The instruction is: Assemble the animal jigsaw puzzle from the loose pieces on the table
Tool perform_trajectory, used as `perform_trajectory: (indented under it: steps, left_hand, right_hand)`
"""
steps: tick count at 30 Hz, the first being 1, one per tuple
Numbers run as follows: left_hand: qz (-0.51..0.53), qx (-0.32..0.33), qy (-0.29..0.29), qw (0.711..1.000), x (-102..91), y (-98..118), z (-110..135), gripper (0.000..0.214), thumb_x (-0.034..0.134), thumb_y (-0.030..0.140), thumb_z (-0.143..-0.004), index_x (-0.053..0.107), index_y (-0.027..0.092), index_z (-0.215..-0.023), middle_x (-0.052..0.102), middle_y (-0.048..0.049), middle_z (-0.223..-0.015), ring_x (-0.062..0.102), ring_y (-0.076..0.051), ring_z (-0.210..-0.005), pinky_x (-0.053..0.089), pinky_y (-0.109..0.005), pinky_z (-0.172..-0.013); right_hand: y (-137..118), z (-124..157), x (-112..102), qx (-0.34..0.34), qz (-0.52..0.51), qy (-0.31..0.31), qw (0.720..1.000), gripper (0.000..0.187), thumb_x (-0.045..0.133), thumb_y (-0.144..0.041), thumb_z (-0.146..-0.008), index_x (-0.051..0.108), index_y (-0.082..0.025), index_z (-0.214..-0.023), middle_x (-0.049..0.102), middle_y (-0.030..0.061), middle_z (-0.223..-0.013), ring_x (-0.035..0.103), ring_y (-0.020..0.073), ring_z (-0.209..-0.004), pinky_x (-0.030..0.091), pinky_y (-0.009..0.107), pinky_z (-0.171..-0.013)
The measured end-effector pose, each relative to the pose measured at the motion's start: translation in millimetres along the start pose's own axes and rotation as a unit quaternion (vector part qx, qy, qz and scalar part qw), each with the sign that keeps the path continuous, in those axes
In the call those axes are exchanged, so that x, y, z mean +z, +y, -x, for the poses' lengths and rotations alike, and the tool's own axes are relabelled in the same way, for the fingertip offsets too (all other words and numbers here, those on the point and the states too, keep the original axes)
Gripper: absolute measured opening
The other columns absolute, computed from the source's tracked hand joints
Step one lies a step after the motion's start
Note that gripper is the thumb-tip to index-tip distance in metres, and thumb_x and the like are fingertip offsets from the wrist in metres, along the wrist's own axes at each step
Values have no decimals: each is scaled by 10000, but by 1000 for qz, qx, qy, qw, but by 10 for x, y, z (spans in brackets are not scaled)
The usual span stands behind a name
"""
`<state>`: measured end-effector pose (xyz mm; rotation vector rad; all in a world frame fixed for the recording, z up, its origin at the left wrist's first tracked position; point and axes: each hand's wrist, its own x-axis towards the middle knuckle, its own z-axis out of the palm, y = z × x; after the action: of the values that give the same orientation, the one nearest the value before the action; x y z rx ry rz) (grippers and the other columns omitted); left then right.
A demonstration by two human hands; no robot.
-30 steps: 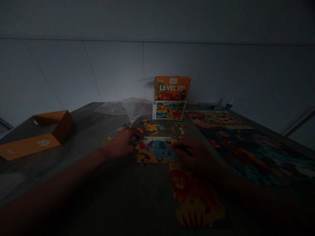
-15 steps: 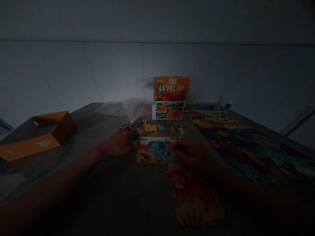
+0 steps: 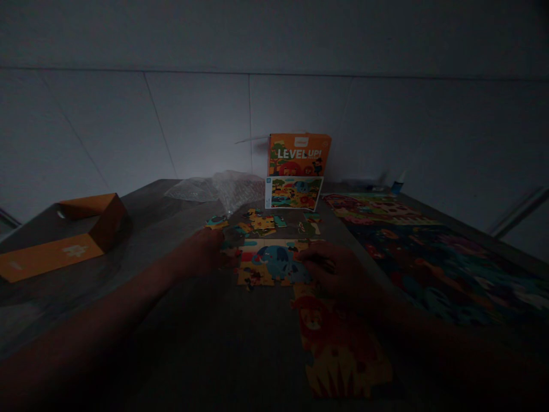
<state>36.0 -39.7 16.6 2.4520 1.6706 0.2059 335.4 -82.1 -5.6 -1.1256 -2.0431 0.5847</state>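
the elephant section point(image 3: 274, 260) lies flat on the desk point(image 3: 206, 355), near the middle of the view. the left hand point(image 3: 203, 252) is at its 9 o'clock edge, and the right hand point(image 3: 334, 266) is over its 3 o'clock edge with fingers bent. because it is dark, i cannot tell if the fingers of either hand are apart or pinched on a piece. the lion section point(image 3: 341, 349) is at 5 o'clock, and loose pieces point(image 3: 261, 222) are at 12 o'clock.

the section looks like thin cardboard, so i judge it light and rather stiff, but weak at the joints. lifted from 1 edge, it could bend and separate. it is safer to hold 2 opposite edges, at 9 and 3 o'clock, and slide it flat. small tabs may crease, so pinch a single piece by its body.
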Motion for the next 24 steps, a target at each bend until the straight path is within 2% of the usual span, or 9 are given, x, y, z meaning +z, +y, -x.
perform_trajectory:
  steps: [2, 5, 8, 10, 13, 15, 17, 21, 24]
  left_hand:
    - [9, -15, 23, 1000, -36, 11, -18, 297, 550, 388, -830, 671, 183, -1008, 725, -97, -925, 679, -251, -828, 495, -301, -687]
    - [67, -44, 105, 991, -93, 121, -37, 259, 519, 271, -814, 673, 154, -986, 720, -112, -954, 674, -252, -857, 508, -322, -720]
    - [249, 35, 152, 956, -69, 326, -1, 235, 530, 319, -845, 660, 167, -966, 723, -70, -902, 674, -214, -813, 526, -313, -716]
    - [358, 87, 139, 919, 10, 478, 58, 230, 593, 354, -830, 652, 172, -958, 723, -48, -864, 676, -197, -798, 536, -299, -707]
    - [416, 130, 82, 897, 154, 650, 146, 161, 618, 307, -831, 671, 178, -910, 724, -30, -878, 674, -167, -783, 534, -267, -699]
    - [394, 150, 49, 905, 205, 683, 162, 166, 599, 307, -856, 688, 186, -927, 724, -25, -899, 674, -159, -785, 536, -256, -694]
    - [342, 144, 72, 926, 201, 633, 127, 207, 566, 329, -882, 695, 191, -968, 724, -35, -938, 676, -173, -824, 546, -270, -720]
    - [142, 8, 199, 970, 102, 354, -1, 298, 442, 253, -915, 678, 151, -1066, 701, -106, -1065, 660, -233, -958, 532, -363, -872]
    - [-112, -88, 160, 977, 25, 128, -19, 415, 520, 229, -849, 619, 58, -1215, 623, -231, -1188, 598, -372, -1097, 495, -485, -920]
  right_hand:
    - [12, 5, 4, 3, -6, -5, 1000, 201, 547, -225, -862, 715, -181, -962, 705, 69, -955, 665, 210, -881, 532, 345, -774]
    - [15, 12, -7, 0, -12, -2, 1000, 203, 547, -237, -868, 711, -181, -974, 705, 75, -972, 669, 211, -889, 538, 349, -778]
    - [-15, 21, -33, -43, -10, -20, 999, 247, 560, -240, -872, 698, -185, -1069, 699, 90, -1054, 662, 221, -965, 535, 367, -828]
    - [-53, 34, -37, -109, -5, -53, 993, 307, 566, -249, -884, 674, -196, -1167, 674, 104, -1155, 634, 228, -1063, 515, 385, -897]
    - [-114, 55, -5, -190, 16, -114, 975, 326, 563, -257, -911, 664, -213, -1217, 641, 111, -1233, 601, 228, -1133, 489, 386, -949]
    - [-133, 56, 31, -202, 27, -137, 969, 299, 554, -247, -921, 678, -214, -1191, 657, 102, -1200, 612, 219, -1103, 494, 372, -934]
    - [-116, 38, 55, -190, 38, -126, 973, 280, 552, -244, -923, 680, -209, -1170, 677, 92, -1163, 615, 220, -1089, 487, 381, -945]
    - [6, -27, 43, -125, 101, -62, 985, 320, 587, -249, -885, 651, -184, -1191, 661, 120, -1208, 580, 263, -1150, 451, 458, -1003]
    - [91, -62, 29, -103, 150, -62, 981, 395, 607, -265, -862, 625, -167, -1245, 631, 143, -1261, 541, 293, -1202, 445, 489, -1009]
